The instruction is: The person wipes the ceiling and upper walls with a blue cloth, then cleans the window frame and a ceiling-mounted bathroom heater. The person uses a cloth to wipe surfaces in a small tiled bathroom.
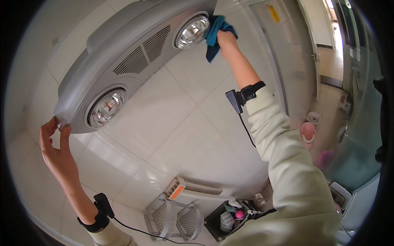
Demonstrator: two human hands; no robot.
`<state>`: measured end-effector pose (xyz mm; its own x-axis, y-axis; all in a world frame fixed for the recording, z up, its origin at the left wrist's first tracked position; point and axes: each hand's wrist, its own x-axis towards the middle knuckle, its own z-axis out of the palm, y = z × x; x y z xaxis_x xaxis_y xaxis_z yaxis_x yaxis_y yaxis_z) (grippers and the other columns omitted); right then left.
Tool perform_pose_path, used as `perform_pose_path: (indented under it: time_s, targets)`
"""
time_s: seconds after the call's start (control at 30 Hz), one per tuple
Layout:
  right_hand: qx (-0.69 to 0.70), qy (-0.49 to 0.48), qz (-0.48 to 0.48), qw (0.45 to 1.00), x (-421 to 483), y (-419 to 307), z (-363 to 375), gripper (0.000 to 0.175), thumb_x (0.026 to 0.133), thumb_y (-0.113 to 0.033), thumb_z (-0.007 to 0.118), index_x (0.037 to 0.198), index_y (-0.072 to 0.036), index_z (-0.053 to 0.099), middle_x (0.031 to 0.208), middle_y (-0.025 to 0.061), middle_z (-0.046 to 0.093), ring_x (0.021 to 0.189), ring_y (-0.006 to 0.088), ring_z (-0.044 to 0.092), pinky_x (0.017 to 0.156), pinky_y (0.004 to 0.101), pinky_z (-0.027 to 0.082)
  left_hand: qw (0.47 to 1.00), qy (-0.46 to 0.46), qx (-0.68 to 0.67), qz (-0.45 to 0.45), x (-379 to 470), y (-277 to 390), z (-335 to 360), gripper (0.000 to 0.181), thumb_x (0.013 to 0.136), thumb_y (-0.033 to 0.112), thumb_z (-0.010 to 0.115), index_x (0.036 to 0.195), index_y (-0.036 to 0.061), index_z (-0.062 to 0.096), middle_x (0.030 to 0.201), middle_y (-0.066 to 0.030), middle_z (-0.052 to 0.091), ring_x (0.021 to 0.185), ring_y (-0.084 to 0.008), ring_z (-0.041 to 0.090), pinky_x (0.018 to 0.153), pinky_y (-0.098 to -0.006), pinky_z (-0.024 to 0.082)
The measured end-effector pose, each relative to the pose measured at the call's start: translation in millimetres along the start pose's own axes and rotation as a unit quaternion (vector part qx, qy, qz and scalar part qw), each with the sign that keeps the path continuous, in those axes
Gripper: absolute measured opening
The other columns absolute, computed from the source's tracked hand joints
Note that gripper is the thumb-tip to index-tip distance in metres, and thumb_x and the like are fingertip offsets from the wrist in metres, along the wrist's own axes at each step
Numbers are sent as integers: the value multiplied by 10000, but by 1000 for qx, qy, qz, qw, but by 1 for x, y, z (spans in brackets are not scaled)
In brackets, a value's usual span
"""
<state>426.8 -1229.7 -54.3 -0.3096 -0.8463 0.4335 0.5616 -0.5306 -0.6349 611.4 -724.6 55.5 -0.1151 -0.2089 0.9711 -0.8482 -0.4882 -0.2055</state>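
A grey wall-mounted bathroom heater [101, 77] spans the upper left, with a slotted vent and two round heat lamps. One lamp [107, 107] sits at its near left end, the other lamp [192, 32] at its far right end. My left hand [58, 147] grips the heater's lower left corner between thumb and fingers. In my right hand [227, 41] is a bunched dark teal cloth [215, 37], held against the heater's right end beside the far lamp. Part of the cloth hangs below my fingers.
White wall tiles [184, 123] lie behind the heater. Below are metal corner shelves [163, 218], a white bar-shaped fixture [200, 190] and a black basket [212, 224] of toiletries. A glass panel [354, 160], an open door [311, 46] and a pink potty-like item [307, 132] are at right.
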Motion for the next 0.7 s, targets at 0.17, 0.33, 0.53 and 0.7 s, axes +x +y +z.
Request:
perform_pose_path:
  time_s: [0.17,0.33,0.53,0.7]
  targets:
    - [268,-40,-106,957,15,2,9,306,983,-239,629,1232,-63,613,1132,53,678,1026,159,629,899,323,506,1000,-2,-4,22,0,-3,0,290,904,249,725,1151,103,687,1092,-55,724,1085,-226,640,1016,-479,448]
    - [353,-37,140,924,-11,39,38,314,939,-139,685,1229,-58,596,1190,64,659,1032,171,641,855,326,550,1000,-4,-5,27,1,-6,1,274,902,238,725,1139,105,691,1090,-60,725,1088,-224,644,1025,-486,449]
    - [391,-57,164,904,-92,50,97,255,1016,-164,539,1258,-89,563,1121,22,636,967,177,616,831,303,509,1000,-15,9,16,2,-11,3,324,919,267,709,1207,122,672,1138,-55,722,1115,-227,644,1032,-493,436]
    - [301,-37,250,919,-156,23,117,347,1016,-297,549,1287,-82,560,1125,40,638,971,178,601,893,328,483,1000,-13,13,1,1,-6,4,335,924,274,710,1227,138,665,1142,-61,720,1126,-233,641,1055,-506,428]
